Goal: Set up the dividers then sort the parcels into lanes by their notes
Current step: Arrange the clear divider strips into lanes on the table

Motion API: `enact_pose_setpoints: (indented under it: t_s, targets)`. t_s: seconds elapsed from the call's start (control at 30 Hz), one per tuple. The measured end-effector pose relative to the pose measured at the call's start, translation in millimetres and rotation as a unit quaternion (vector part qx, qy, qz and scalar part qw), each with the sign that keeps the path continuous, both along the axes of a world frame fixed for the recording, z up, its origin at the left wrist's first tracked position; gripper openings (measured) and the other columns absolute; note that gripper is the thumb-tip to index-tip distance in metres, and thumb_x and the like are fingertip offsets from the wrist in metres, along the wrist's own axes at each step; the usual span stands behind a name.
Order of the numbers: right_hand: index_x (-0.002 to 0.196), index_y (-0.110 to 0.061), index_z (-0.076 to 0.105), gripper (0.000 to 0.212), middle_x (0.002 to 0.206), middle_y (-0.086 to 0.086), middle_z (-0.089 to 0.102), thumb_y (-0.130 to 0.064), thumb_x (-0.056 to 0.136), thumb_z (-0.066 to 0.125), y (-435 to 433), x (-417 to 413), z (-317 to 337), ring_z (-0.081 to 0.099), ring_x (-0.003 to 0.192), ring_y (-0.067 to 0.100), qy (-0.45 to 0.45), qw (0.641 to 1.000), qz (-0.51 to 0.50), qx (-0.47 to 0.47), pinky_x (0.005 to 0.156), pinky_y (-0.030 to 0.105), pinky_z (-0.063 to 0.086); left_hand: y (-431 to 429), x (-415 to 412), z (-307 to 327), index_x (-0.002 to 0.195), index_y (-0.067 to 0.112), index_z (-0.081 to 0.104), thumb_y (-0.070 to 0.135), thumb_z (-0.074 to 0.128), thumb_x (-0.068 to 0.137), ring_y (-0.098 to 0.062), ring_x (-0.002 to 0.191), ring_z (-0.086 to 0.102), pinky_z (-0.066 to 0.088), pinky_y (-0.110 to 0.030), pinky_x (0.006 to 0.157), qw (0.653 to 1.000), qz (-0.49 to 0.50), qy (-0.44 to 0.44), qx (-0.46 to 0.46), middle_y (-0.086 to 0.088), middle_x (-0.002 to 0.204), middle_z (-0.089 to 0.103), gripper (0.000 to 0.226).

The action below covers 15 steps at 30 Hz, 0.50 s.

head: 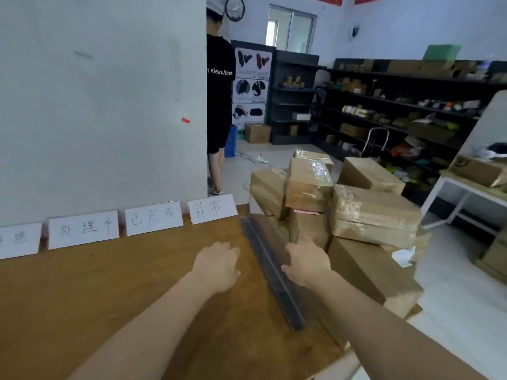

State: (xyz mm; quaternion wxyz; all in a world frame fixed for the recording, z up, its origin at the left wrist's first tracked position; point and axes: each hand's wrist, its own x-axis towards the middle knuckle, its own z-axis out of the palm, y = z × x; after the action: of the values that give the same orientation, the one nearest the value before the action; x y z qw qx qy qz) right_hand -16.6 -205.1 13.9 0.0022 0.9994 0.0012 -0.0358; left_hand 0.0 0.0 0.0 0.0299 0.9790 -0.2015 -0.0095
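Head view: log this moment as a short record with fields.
surface: wooden table
labels: four white cards standing along the wall edge
divider: one dark strip lying flat, running away from the person
right hand: resting on the strip
left hand: open, palm down, left of the strip
parcels: piled right of the strip, unsorted

I see one long dark divider strip [270,272] lying flat and slantwise on the wooden table [109,311], just left of a jumbled stack of brown taped parcels [356,212]; one carries a pink note [306,212]. Four white handwritten lane cards [153,218] stand along the table's far edge.
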Motion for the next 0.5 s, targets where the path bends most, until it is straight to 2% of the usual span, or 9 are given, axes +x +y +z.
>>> enact_pose_setpoints:
  t_s: [0.2,0.33,0.43,0.5]
  targets:
    - [0.115,-0.019,0.059,0.029,0.111,0.004,0.059,-0.037,0.092,0.061,-21.5,21.5,-33.3,0.058,0.1,0.022,0.021,0.999,-0.03,0.033,0.087,0.04,0.054,-43.2,19.9,-33.5,0.123,0.016,0.055,0.037,0.054,0.096,-0.024,0.114,0.052,0.049,-0.038,0.093,0.999,-0.004,0.051,0.008,-0.003,0.121,0.056,0.034]
    - [0.12,-0.017,0.058,0.03,0.114,0.004,0.06,-0.032,0.094,0.06,-37.2,34.1,-54.5,0.058,0.108,0.022,0.024,0.998,-0.029,0.046,0.093,0.041,0.05,-63.1,31.7,-50.1,0.123,0.016,0.057,0.034,0.055,0.096,-0.023,0.11,0.053,0.05,-0.037,0.09,0.998,-0.011,0.055,0.004,-0.003,0.118,0.058,0.033]
    - [0.124,-0.014,0.057,0.031,0.119,0.008,0.061,-0.03,0.097,0.056,-44.4,39.4,-67.8,0.059,0.11,0.024,0.041,0.997,-0.037,0.056,0.081,0.032,0.052,-74.2,40.1,-58.9,0.126,0.015,0.054,0.033,0.053,0.096,-0.025,0.113,0.051,0.048,-0.038,0.089,0.997,-0.02,0.067,0.021,-0.006,0.12,0.057,0.034]
    - [0.119,-0.015,0.058,0.028,0.113,0.006,0.064,-0.031,0.097,0.057,-46.9,41.1,-76.7,0.062,0.105,0.024,0.043,0.995,-0.052,0.073,0.076,0.032,0.053,-79.7,46.6,-63.8,0.129,0.015,0.051,0.033,0.052,0.097,-0.026,0.115,0.05,0.047,-0.038,0.09,0.996,-0.024,0.075,0.032,-0.007,0.122,0.056,0.037]
